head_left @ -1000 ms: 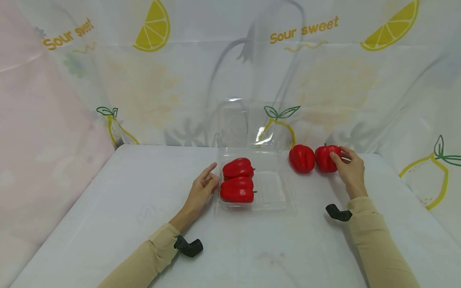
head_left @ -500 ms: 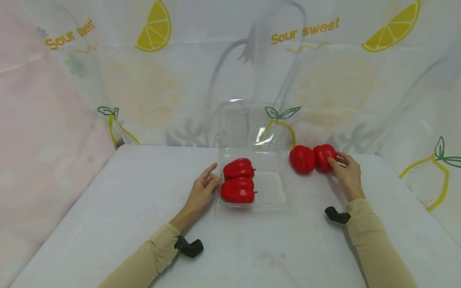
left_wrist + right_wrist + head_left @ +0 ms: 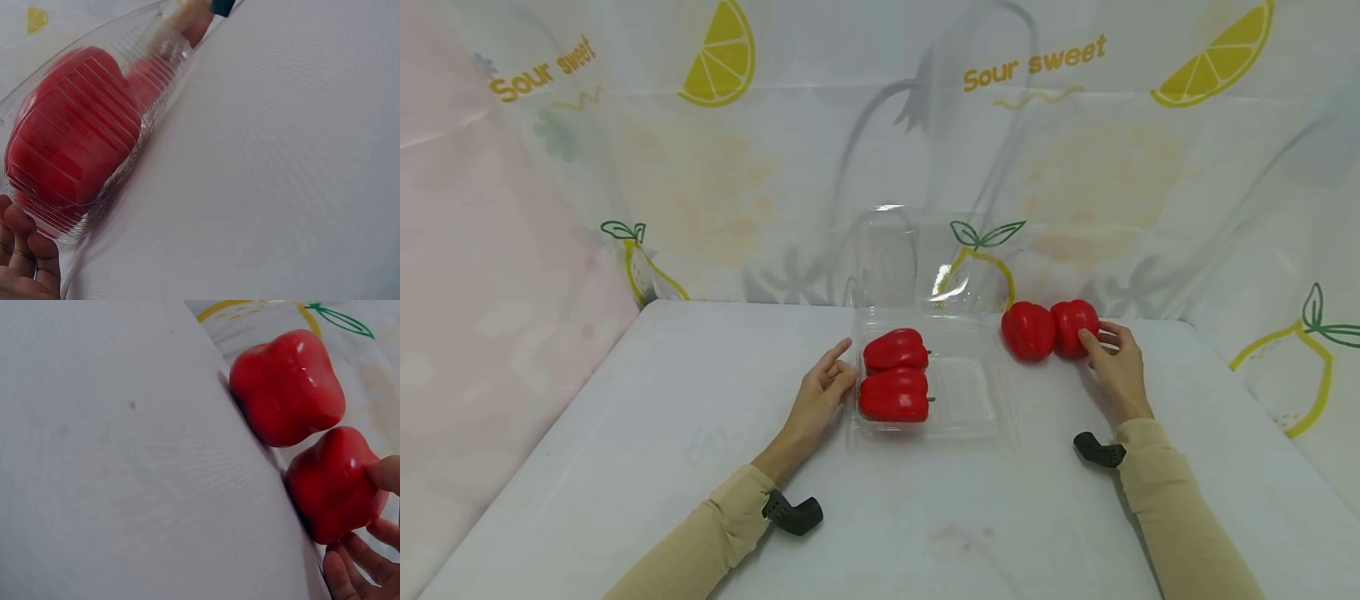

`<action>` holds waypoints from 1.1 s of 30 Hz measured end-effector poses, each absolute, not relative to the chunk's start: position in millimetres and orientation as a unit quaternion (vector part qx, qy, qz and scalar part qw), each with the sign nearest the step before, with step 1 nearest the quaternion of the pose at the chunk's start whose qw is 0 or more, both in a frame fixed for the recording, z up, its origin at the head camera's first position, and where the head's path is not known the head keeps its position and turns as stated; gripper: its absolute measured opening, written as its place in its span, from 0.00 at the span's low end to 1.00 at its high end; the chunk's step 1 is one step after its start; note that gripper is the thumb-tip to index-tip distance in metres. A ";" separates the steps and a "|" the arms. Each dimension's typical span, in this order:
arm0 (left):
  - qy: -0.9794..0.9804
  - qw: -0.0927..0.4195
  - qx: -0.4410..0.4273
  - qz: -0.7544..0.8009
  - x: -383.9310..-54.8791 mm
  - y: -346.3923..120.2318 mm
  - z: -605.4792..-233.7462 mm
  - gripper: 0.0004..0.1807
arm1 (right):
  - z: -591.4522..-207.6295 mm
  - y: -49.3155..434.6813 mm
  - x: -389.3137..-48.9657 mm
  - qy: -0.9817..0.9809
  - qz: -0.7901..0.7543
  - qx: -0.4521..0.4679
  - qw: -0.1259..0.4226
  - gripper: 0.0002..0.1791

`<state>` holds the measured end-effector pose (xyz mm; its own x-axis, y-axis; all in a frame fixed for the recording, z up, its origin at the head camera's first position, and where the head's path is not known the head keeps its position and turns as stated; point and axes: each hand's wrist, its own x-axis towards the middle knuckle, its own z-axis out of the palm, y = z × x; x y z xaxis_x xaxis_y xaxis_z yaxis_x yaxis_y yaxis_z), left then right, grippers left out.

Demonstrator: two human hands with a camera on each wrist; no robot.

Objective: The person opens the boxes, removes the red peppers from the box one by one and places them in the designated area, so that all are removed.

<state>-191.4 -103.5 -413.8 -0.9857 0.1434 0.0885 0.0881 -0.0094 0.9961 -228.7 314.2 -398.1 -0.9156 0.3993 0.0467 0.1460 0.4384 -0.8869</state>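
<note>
My right hand (image 3: 1122, 372) grips a red bell pepper (image 3: 1072, 328) at its right side, thumb on the near face and fingers behind. The right wrist view shows this gripped pepper (image 3: 337, 487) close beside another red bell pepper (image 3: 287, 387), both on the white table. Two more red bell peppers lie one behind the other in the left half of a clear plastic clamshell box (image 3: 966, 392), stems pointing right. Fingers of my left hand (image 3: 820, 396) touch the box's left wall. In the left wrist view a pepper (image 3: 75, 137) shows through that ribbed wall.
The box's clear lid (image 3: 891, 250) stands raised against the patterned backdrop curtain (image 3: 820, 150). The white tabletop (image 3: 925, 517) extends in front of the box and to both sides. Each sleeve carries a black wrist mount (image 3: 793, 512).
My right hand has moved slightly left with the pepper, bringing it up against its neighbour. That pepper has turned, and its stem no longer shows. The left hand stays at the box.
</note>
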 end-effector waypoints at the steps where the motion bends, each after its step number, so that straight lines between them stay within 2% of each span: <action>1: 0.703 0.020 0.082 0.706 -191.1 -103.4 -413.6 0.29 | -398.1 313.9 -228.6 -0.837 0.506 -0.165 0.125 0.37; 18: 0.694 0.022 0.091 0.714 -191.5 -104.6 -413.8 0.28 | -396.7 313.4 -227.0 -0.815 0.529 -0.177 0.156 0.34; 26: 0.693 0.022 0.091 0.714 -191.4 -104.3 -413.3 0.28 | -389.6 310.6 -227.6 -0.802 0.519 -0.198 0.217 0.27; 33: 0.693 0.020 0.089 0.715 -191.0 -104.2 -413.3 0.28 | -374.1 303.5 -228.2 -0.790 0.523 -0.173 0.272 0.21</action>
